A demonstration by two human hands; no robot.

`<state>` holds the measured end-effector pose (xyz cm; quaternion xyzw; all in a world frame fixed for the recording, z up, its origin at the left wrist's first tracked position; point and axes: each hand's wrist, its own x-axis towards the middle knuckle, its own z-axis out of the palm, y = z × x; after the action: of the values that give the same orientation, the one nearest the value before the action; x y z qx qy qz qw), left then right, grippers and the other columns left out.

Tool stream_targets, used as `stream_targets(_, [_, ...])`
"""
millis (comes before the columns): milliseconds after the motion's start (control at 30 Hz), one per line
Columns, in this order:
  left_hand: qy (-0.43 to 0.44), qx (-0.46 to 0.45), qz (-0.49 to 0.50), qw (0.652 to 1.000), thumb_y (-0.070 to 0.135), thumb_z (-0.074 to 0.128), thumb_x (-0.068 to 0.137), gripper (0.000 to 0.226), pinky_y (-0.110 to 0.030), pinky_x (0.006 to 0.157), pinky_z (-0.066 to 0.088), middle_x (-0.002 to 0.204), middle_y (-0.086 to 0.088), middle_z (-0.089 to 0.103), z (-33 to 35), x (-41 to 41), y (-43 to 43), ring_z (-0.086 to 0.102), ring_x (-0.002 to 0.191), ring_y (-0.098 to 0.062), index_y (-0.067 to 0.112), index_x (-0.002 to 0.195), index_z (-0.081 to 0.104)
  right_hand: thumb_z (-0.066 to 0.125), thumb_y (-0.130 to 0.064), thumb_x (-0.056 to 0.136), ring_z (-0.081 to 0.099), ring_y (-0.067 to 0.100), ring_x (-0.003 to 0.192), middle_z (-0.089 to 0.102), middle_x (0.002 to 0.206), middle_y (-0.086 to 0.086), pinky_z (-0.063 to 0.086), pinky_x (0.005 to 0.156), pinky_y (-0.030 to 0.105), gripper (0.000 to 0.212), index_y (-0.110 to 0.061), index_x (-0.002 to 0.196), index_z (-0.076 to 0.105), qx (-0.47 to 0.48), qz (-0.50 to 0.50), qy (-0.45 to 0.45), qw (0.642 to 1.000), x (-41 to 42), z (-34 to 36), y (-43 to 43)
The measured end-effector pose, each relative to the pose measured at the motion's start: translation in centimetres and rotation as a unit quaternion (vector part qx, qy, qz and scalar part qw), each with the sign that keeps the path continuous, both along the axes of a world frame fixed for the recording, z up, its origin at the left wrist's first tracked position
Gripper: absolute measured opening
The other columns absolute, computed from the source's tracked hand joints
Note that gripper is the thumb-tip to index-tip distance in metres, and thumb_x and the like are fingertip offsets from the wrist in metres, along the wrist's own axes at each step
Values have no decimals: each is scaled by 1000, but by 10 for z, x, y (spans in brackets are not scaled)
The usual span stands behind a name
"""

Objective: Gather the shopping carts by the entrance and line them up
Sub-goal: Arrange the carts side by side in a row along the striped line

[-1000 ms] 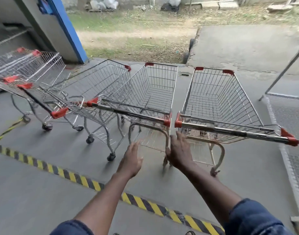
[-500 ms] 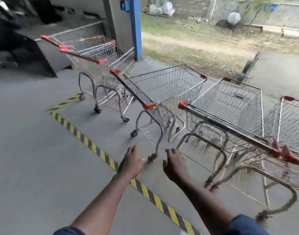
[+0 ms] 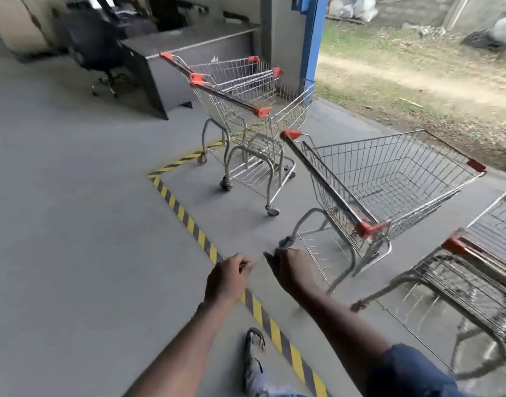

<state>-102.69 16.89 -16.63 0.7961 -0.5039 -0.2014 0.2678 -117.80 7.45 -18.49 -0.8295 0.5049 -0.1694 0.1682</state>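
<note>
Wire shopping carts with orange handle caps stand on the grey floor. Two nested carts (image 3: 240, 101) are at the back near the blue pillar. A single cart (image 3: 395, 181) stands angled in the middle, its handle bar towards me. Another cart (image 3: 472, 265) shows partly at the right edge, blurred. My left hand (image 3: 229, 277) and my right hand (image 3: 289, 267) hang in front of me with loosely curled fingers and hold nothing. My right hand is just in front of the middle cart's rear wheel, well below its handle.
Yellow-and-black floor tape (image 3: 186, 216) runs diagonally under my hands and turns at a corner by the nested carts. A grey desk (image 3: 194, 50) and a black office chair (image 3: 102, 53) stand at the back left. A blue pillar (image 3: 312, 38) borders the grass outside. My sandalled foot (image 3: 254, 351) is below.
My view has swung left, so the carts slid to the right and the nested pair came into the centre. My fingers went from stretched out to loosely curled.
</note>
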Motion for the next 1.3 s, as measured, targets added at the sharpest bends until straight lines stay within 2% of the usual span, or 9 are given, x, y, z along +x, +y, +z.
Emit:
stream_targets(133, [-18, 30, 13, 999, 62, 43, 95, 44, -32, 65, 51, 77, 7, 69, 3, 73, -55, 63, 77, -24, 24, 79, 59, 61, -37, 95, 58, 40, 64, 61, 66, 16, 33, 49, 37, 41, -18, 62, 46, 44, 0, -32, 999, 75, -16, -59])
stream_targets(200, [-21, 29, 26, 999, 61, 43, 96, 46, -31, 58, 45, 69, 6, 64, 11, 111, -85, 61, 73, -25, 24, 73, 58, 62, -31, 95, 57, 37, 68, 61, 74, 13, 36, 53, 37, 36, -21, 66, 43, 59, -7, -58, 997, 110, -9, -89])
stream_targets(367, [12, 1, 64, 998, 52, 54, 94, 42, -31, 53, 40, 58, 4, 54, 18, 198, -140, 52, 61, -22, 18, 70, 48, 59, -7, 89, 55, 28, 67, 55, 77, 3, 38, 57, 33, 22, -20, 73, 52, 81, 11, -104, 991, 189, -6, -151])
stream_targets(500, [63, 3, 69, 996, 42, 63, 90, 24, -27, 62, 49, 71, 8, 67, 1, 269, -183, 63, 69, -14, 22, 78, 61, 55, 5, 81, 58, 25, 69, 61, 81, 5, 38, 61, 27, 21, -13, 80, 66, 69, 30, -90, 993, 259, -22, -202])
stream_targets(667, [87, 7, 50, 995, 28, 65, 92, 13, -23, 71, 48, 87, 5, 73, -22, 382, -238, 66, 82, -13, 17, 92, 72, 55, 15, 71, 63, 23, 74, 65, 82, 3, 47, 64, 29, 35, -13, 83, 71, 77, 9, -77, 994, 374, -56, -249])
stream_targets(867, [115, 19, 37, 993, 9, 60, 94, 16, 0, 66, 40, 96, 7, 72, -14, 548, -298, 67, 84, -5, 17, 102, 71, 52, 19, 72, 60, 17, 74, 68, 86, 7, 29, 61, 12, 35, -5, 87, 73, 78, 15, -95, 992, 551, -39, -293])
stream_targets(967, [133, 15, 29, 991, 12, 63, 93, 11, -4, 62, 46, 88, 8, 71, 8, 618, -332, 67, 72, 0, 18, 99, 69, 55, 16, 69, 58, 16, 68, 68, 81, 5, 35, 61, 16, 33, -9, 82, 72, 68, 9, -126, 990, 624, -21, -324])
stream_targets(1133, [150, 14, 22, 988, 18, 66, 93, 6, -30, 65, 60, 76, 6, 70, 22, 705, -401, 68, 57, -5, 16, 88, 69, 76, 1, 66, 59, 18, 69, 65, 76, -1, 46, 61, 29, 22, -17, 74, 67, 67, 4, -126, 990, 709, -16, -387])
stream_targets(1300, [103, 12, -7, 995, 41, 62, 93, 25, -33, 63, 58, 67, 11, 69, 1, 784, -498, 67, 59, -5, 22, 79, 66, 81, -9, 75, 49, 5, 64, 60, 73, -4, 36, 61, 18, 19, -17, 71, 64, 53, -19, -157, 986, 785, -25, -486])
